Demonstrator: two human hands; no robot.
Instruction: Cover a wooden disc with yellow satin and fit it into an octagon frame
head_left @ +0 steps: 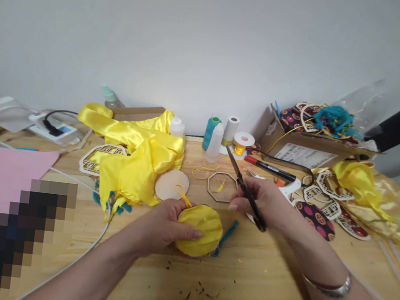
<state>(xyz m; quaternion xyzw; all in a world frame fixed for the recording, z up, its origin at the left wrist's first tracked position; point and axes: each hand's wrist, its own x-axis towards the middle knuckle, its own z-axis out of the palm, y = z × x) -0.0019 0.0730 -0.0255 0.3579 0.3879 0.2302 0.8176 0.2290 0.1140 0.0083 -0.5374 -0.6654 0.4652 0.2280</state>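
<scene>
My left hand is closed round a round disc wrapped in yellow satin, thumb pressed on its face, just above the wooden table. A yellow cord loop sticks up from the disc's top edge, and a teal strip trails from its right side. My right hand grips black scissors, blades closed and pointing up and to the left, a short way right of the disc.
A heap of yellow satin fabric lies left of centre beside a bare wooden disc and a wooden octagon frame. Thread spools, a glue bottle, a marker, a cardboard box and pink cloth surround them.
</scene>
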